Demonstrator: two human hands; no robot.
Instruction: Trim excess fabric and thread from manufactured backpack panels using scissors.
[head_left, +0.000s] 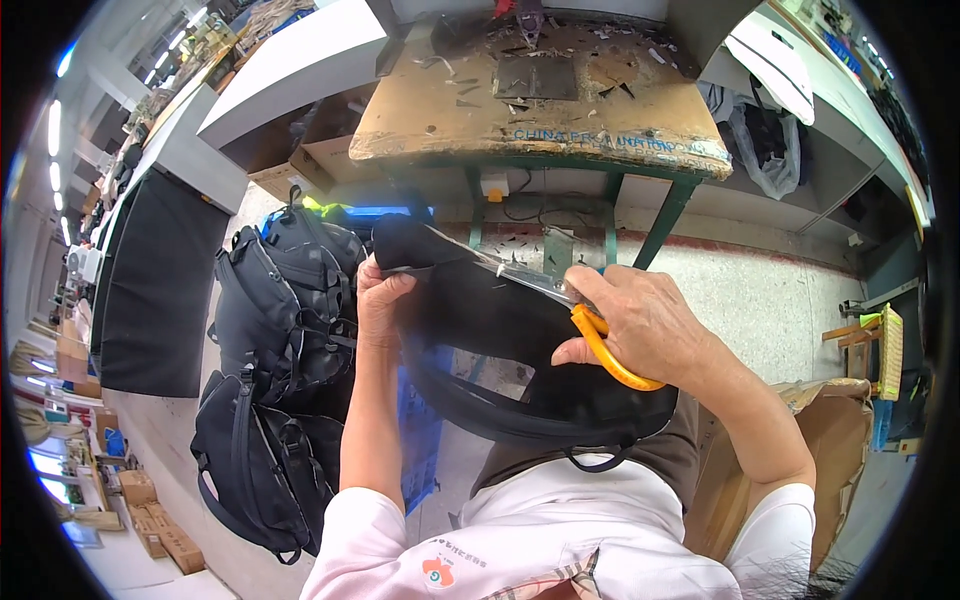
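Note:
My left hand (377,298) pinches the upper left edge of a black fabric piece (470,310), thumb on top. The fabric looks like part of a backpack, with a padded strap (480,415) curving across my lap and a small loop at its lower edge. In my right hand (640,320) is a pair of scissors (610,355) with orange handles. Their metal blades point left along the fabric's upper edge, close to a pale strip or thread there. Whether the blades are fully closed is hard to tell.
Finished-looking black backpacks (290,290) are piled on my left. Ahead stands a worn wooden table (440,110) on green legs, strewn with dark scraps. A cardboard box (830,450) is at my right, and a plastic bag (765,150) hangs at the far right. A small stool (880,345) stands beyond.

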